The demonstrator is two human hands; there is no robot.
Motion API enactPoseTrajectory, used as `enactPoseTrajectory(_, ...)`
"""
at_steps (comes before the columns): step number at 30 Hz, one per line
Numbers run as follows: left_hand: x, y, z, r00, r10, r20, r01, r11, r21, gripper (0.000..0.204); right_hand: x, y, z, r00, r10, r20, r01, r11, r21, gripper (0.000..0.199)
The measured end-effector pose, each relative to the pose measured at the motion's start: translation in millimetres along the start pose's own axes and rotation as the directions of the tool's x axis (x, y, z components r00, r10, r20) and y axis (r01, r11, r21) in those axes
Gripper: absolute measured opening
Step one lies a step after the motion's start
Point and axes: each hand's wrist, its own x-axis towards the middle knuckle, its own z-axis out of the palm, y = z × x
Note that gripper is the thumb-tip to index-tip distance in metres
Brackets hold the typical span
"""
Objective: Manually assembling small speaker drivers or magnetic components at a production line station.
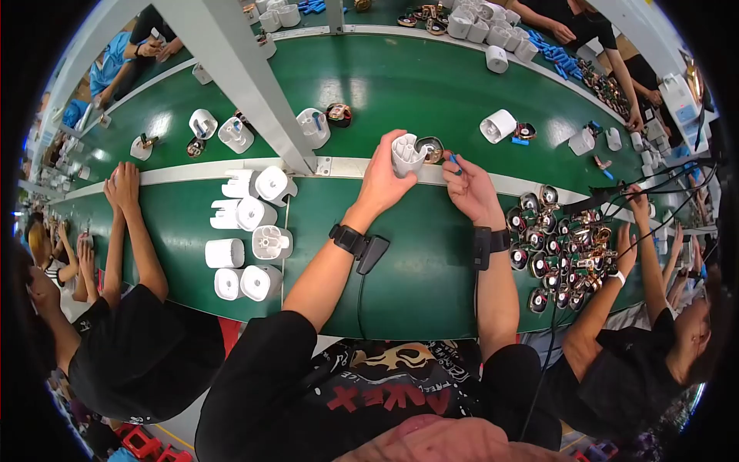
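Upright, white housing point(406, 154), left hand point(382, 183) gripping

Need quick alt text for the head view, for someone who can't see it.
The person's left hand holds a white plastic cylindrical housing over a green work table, while the right hand pinches a small blue part beside a round metal motor piece. More white housings lie left, a heap of motor pieces right.

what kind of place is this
Most likely a factory assembly line: a long green conveyor belt carries white plastic housings, a pile of small round copper-wound motors lies alongside, and several seated workers line the belt.
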Motion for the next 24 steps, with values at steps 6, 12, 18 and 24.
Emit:
enactPoseTrajectory(6,-14.1,6.6,9.9,0.994,0.103,-0.031,-0.105,0.991,-0.081,0.071,-13.1,10.8,28.4,0.985,-0.059,-0.162,0.11,0.94,0.322,0.028)
enactPoseTrajectory(12,-15.7,18.5,7.3,0.988,0.058,0.145,-0.051,0.997,-0.055,0.067,-11.9,23.3,55.2,0.859,-0.367,-0.356,0.239,0.904,-0.355,0.026)
enactPoseTrajectory(18,-16.1,14.7,10.5,0.986,0.087,0.143,-0.08,0.995,-0.058,0.066,-11.4,24.0,40.8,0.898,-0.394,-0.194,0.23,0.798,-0.557,0.025)
enactPoseTrajectory(24,-17.9,16.4,8.0,0.978,0.1,0.184,-0.095,0.995,-0.037,0.066,-7.8,28.0,50.7,0.828,-0.485,-0.282,0.194,0.72,-0.666,0.024)
